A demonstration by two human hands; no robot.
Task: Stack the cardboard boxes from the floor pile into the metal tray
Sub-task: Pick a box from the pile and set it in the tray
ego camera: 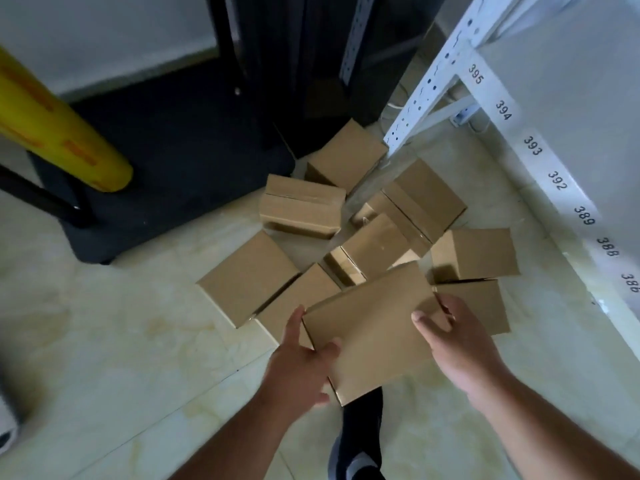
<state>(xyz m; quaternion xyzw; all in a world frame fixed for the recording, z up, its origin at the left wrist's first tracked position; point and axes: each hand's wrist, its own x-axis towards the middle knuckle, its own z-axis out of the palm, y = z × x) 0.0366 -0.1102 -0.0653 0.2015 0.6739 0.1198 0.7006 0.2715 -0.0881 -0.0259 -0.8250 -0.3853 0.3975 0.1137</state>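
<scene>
Both hands hold one cardboard box [372,332] between them, above the pile on the floor. The left hand [298,368] presses its near-left end, thumb on the top face and fingers around the edge. The right hand [460,348] presses the far-right side, thumb [427,323] lying on top. The box seems lifted free of the others, though I cannot tell this for sure.

About the progress: many boxes are left in the floor pile [363,220], about nine by my count, scattered on the tiled floor [121,341] beside the white shelf [540,161]. The metal tray is not visible in this view, so how many boxes already stand in it I cannot say.

The held box lies flat, its broad face up. Its long axis runs from the near-left to the far-right, slightly turned against the floor tiles.
</scene>
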